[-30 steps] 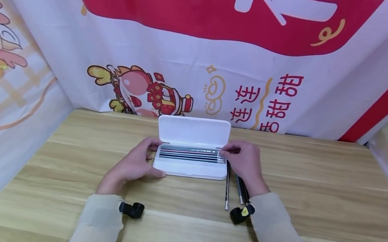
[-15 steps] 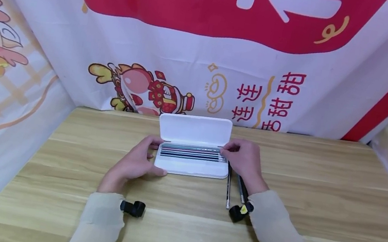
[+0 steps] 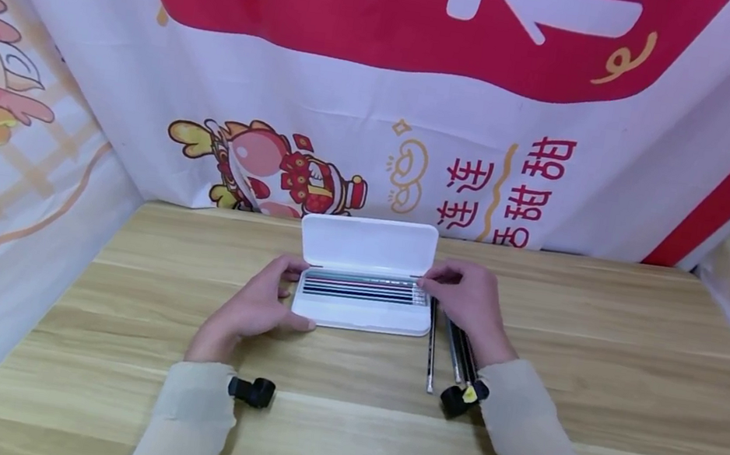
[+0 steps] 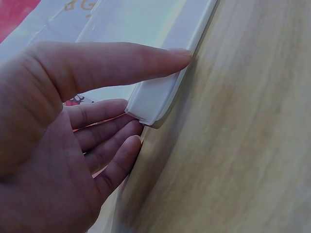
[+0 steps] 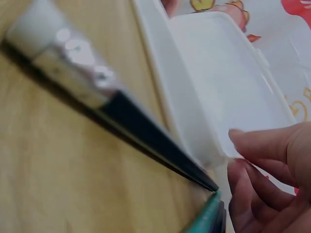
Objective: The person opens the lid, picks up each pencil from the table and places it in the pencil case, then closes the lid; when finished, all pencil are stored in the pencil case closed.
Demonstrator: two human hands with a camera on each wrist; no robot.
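A white pencil case point(image 3: 360, 317) lies with its lid point(image 3: 368, 245) raised, in the middle of the head view. Several dark pencils point(image 3: 356, 289) lie side by side inside it, eraser ends to the right. My left hand point(image 3: 254, 304) holds the case's left end, thumb on the front edge and fingers at the end wall. At the right end is my right hand point(image 3: 467, 299), thumb and index finger bent at the case's corner; no pencil shows between them in the right wrist view. The pencils inside are hidden in that view.
A loose pencil point(image 3: 431, 355) lies on the wooden table point(image 3: 333, 443) beside the case. More pencils point(image 3: 457, 355) lie under the right wrist. Behind the table hangs a printed cloth point(image 3: 356, 100); wrist cameras sit on both sleeves.
My right hand has shifted slightly to the right at the end of the case, baring more of the pencils under its wrist. The left hand stays on the case.
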